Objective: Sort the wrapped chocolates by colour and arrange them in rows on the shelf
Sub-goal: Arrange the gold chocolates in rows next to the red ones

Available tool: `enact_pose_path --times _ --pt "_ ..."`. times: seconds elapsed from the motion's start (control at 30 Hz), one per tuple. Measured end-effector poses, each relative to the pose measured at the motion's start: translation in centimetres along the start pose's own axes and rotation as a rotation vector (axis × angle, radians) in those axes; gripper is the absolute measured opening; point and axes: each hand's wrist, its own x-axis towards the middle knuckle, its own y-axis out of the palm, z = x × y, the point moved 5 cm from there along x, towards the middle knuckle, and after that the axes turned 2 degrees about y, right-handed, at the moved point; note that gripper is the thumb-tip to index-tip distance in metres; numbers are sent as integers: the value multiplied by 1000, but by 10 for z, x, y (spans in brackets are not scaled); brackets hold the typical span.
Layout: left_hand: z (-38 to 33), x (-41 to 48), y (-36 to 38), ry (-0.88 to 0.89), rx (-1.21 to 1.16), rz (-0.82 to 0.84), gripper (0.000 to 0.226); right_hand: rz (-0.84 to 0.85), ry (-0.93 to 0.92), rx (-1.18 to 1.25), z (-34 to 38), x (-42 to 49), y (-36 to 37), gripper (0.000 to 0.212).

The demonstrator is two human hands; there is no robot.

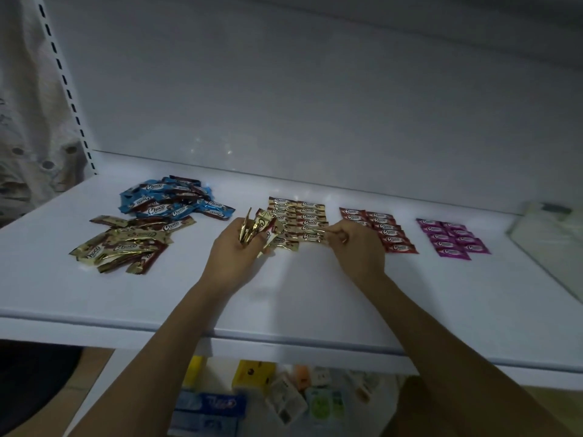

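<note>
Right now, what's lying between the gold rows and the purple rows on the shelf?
In the head view, the red rows lie between the gold rows and the purple rows; the right hand is between gold and red.

You face a white shelf (94, 294) in dim, bluish light; a plain white back panel (315, 105) rises from its far edge. A slotted upright (67, 89) stands at the far left corner, pale patterned fabric (25, 89) beside it. Below the near edge sit boxed goods (254, 376); a clear divider (549, 244) lines the right edge.
</note>
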Motion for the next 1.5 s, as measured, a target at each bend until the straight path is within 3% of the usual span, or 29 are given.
enact_pose_path --times 0.37,0.43,0.5,0.6,0.9,0.97,1.1,1.2,1.3,1.5 --pt "1 1 1 31 46 -2 5 155 -110 -98 -4 -12 18 25" --pt "3 1 1 22 31 -7 8 110 -134 -86 -3 -13 16 22" --pt "2 0 1 16 14 -10 9 23 -270 -70 4 -16 14 22" --pt "0 0 0 13 -1 -32 9 49 -419 -116 11 -19 22 33" --pt "-9 -4 -2 4 -115 -50 2 -35 -480 -178 14 -19 22 30" --pt "-10 -4 -1 9 -133 -22 3 -28 -420 -22 21 -21 18 30" --pt "-14 -5 0 28 -134 38 5 254 -23 578 46 -20 24 32" --pt "-18 -7 1 24 -177 58 16 329 132 854 53 -22 31 20" --pt "-19 -8 0 5 -226 42 20 338 223 939 44 -29 39 6" --pt "-5 -2 -8 -98 -262 -61 18 257 251 1000 38 -30 40 8"
